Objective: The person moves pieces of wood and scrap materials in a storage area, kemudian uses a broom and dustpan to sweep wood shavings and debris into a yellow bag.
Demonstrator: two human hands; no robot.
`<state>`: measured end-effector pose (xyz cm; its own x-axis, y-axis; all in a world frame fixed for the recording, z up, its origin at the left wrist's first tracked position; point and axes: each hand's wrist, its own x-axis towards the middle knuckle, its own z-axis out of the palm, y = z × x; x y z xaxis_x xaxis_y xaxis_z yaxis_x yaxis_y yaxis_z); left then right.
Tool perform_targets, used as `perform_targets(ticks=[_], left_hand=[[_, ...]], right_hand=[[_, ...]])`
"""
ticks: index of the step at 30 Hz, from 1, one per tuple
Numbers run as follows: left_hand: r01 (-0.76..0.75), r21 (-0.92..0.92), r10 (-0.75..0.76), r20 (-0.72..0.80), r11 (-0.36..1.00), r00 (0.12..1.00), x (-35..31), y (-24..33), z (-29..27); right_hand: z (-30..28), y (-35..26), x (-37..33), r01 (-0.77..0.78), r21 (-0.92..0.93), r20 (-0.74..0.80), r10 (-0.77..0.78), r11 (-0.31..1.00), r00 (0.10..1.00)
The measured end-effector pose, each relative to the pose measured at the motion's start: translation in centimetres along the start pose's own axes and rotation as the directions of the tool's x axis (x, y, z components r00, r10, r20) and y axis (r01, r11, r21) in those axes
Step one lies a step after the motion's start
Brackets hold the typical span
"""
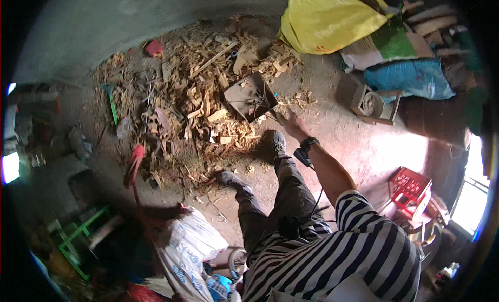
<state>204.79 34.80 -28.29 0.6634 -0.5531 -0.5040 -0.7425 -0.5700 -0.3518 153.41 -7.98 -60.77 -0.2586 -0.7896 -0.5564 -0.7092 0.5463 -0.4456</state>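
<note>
Where the room darkens at the near left, we record a green frame point(78, 245) and, farther off, a tool with a green handle point(113, 109) lying at the left margin of the debris. Next to the right, a long pole point(141, 208) with a red head point(136, 157) slants up from the near side, past a white printed sack point(195, 237). Just right of that sack's lower part we note a blue openwork plastic item point(219, 286). Beyond these, wood scraps and shavings point(195, 97) cover the far left and middle floor, with a small red object point(154, 48) at their far edge. At the right side of this spread we find the dustpan point(244, 97), tilted, with dark debris inside it. The right hand point(295, 125), banded at the wrist, appears clamped on the pan's near right end, though blur hides the exact finger placement; we cannot tell the state of the left hand. Farther right we list a yellow bag point(330, 21) at the far side, a blue sack point(410, 79), a small wooden frame point(375, 105) and, nearer, a red plastic stool point(410, 190).
</note>
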Motion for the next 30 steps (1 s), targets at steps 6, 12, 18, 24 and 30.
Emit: perform_targets(ticks=[6, 12, 18, 24, 30], left_hand=[[-0.246, 0.121, 0.26, -0.114, 0.962, 0.959, 3.5, 9.6, -11.7], [-0.626, 0.112, 0.636, -0.148, 0.772, 0.758, 14.8, 29.3, -21.2], [-0.838, 0.044, 0.837, 0.042, 0.544, 0.546, 24.1, 50.7, -21.3], [-0.872, 0.281, 0.873, 0.173, 0.401, 0.457, 26.4, 68.7, -18.5], [-0.831, 0.293, 0.833, 0.156, 0.474, 0.53, 32.4, 67.9, -17.7]], right_hand=[[2.4, 0.5, 0.5, 0.121, 0.18, 0.202, -0.157, 0.976, 0.967], [-4.5, 1.4, -1.5, 0.002, 0.315, 0.079, -0.028, 0.949, 0.996], [-10.8, 6.7, -5.5, -0.043, 0.357, -0.043, 0.062, 0.933, 0.997], [-8.0, 9.2, -9.9, -0.225, 0.419, -0.023, 0.258, 0.88, 0.966], [-8.2, 12.9, -12.3, -0.399, 0.41, -0.127, 0.485, 0.82, 0.865]])
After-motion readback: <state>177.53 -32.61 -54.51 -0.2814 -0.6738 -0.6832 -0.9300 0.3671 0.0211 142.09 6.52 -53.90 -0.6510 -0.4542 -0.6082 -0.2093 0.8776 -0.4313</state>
